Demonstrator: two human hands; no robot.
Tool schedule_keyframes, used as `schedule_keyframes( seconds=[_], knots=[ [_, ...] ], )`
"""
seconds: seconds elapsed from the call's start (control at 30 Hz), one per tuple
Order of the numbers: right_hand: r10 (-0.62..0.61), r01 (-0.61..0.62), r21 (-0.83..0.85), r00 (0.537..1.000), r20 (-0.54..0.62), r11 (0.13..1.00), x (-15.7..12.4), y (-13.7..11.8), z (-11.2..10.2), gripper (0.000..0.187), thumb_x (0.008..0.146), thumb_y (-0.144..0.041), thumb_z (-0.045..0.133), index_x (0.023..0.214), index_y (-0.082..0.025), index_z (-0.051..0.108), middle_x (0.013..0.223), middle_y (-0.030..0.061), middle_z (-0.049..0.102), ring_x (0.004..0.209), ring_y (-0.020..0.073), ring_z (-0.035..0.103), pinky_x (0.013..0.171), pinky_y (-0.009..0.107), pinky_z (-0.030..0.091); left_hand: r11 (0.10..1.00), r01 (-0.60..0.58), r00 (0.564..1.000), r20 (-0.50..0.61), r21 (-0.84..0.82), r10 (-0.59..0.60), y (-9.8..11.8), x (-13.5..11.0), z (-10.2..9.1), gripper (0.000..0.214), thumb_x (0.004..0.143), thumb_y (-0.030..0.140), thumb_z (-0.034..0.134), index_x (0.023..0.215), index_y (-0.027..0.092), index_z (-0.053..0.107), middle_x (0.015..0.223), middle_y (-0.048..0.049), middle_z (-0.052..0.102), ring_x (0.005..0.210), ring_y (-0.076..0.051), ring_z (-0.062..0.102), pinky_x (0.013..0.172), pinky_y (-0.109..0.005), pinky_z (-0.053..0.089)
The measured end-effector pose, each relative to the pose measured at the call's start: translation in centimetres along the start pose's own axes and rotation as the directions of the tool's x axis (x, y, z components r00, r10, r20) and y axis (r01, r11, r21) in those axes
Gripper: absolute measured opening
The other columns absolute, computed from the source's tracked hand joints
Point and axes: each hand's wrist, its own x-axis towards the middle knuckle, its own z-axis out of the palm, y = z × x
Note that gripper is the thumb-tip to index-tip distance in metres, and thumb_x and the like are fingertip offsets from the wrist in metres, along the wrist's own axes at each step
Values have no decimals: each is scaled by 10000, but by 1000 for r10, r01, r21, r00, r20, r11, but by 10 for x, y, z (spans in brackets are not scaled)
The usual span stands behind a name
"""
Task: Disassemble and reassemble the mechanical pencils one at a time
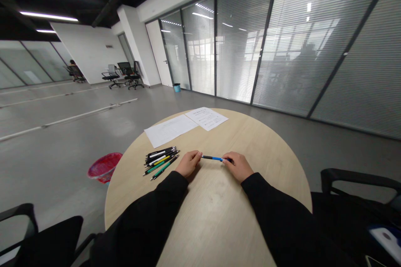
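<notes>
A blue pen (214,158) with black ends is held level just above the round wooden table (219,212), between my two hands. My left hand (188,163) is curled with its fingertips pinching the pen's left end. My right hand (238,166) is closed around the pen's right end. To the left of my left hand lies a pile of several pens (160,159), black, white, yellow and green. Both my sleeves are black.
Two printed paper sheets (184,125) lie at the table's far edge. A red bin (104,167) stands on the floor to the left. Black chairs (357,192) flank the table. Glass partitions with blinds run along the right; office chairs stand far back.
</notes>
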Motion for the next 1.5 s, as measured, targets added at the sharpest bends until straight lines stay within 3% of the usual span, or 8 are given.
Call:
schedule_keyframes(
  seconds=[0.27, 0.6, 0.67, 0.83, 0.97, 1.1, 1.27, 1.5],
  knots=[
    [14, -14, 12, 1000, 7, 1000, 0, 2, 0, 127, 852, -209, 587, 862, -197, 712, 854, 40, 701, 792, 185, 608, 730, 283, 431, 995, -52, 997, 49, -88, 57, -2, 0, -2, 368, 861, 517, 520, 711, 181, 515, 593, 30, 518, 572, -120, 445, 586, -247, 357],
    [22, -22, 8, 1000, 1, 1000, 0, 1, 1, 112, 857, -198, 602, 864, -189, 713, 853, 45, 703, 791, 184, 607, 733, 280, 428, 923, -57, 989, 102, -381, 103, -7, 1, -1, 389, 743, 435, 719, 936, 177, 501, 737, 36, 520, 623, -103, 503, 602, -238, 409],
    [20, -20, 9, 1000, -1, 1000, 0, 1, 1, 110, 859, -197, 603, 861, -189, 713, 846, 44, 700, 784, 183, 604, 725, 279, 428, 938, -49, 995, 67, -343, 76, -4, -1, 0, 388, 764, 477, 686, 933, 185, 495, 716, 41, 525, 601, -106, 504, 585, -238, 403],
    [15, -15, 20, 1000, 1, 1000, -1, 1, 1, 107, 854, -185, 605, 860, -193, 712, 839, 40, 698, 774, 182, 600, 721, 281, 427, 998, 27, 999, 19, -52, -26, 5, -4, -1, 466, 922, 556, 385, 648, 189, 472, 537, 38, 472, 497, -113, 425, 531, -256, 332],
    [12, -12, 22, 1000, 2, 1000, -1, 2, 1, 109, 854, -188, 603, 862, -191, 711, 834, 38, 695, 765, 178, 595, 715, 283, 423, 999, -3, 998, 59, 40, 1, 8, -5, -2, 505, 922, 553, 374, 572, 194, 428, 505, 41, 431, 493, -114, 384, 533, -262, 305],
    [6, -6, 21, 1000, 1, 1000, 0, 1, 0, 113, 856, -191, 598, 855, -190, 711, 828, 37, 693, 764, 176, 594, 709, 282, 420, 998, -68, 996, 62, 13, 67, 6, -3, -3, 437, 902, 515, 444, 614, 187, 459, 551, 38, 459, 546, -120, 408, 571, -257, 331],
    [12, -12, 14, 1000, -1, 1000, 0, 2, 0, 111, 857, -191, 601, 853, -191, 712, 825, 36, 692, 762, 177, 592, 712, 282, 420, 980, -100, 988, 97, -172, 118, -6, 0, -2, 285, 858, 442, 557, 769, 177, 504, 637, 39, 489, 597, -117, 453, 591, -243, 365],
    [12, -12, 12, 1000, 8, 1000, -1, 2, 1, 107, 862, -206, 603, 858, -195, 710, 834, 36, 696, 773, 180, 600, 718, 283, 423, 966, -75, 993, 72, -248, 95, -7, 0, 0, 263, 800, 395, 637, 865, 183, 494, 706, 38, 518, 602, -111, 508, 586, -236, 393]
  ],
)
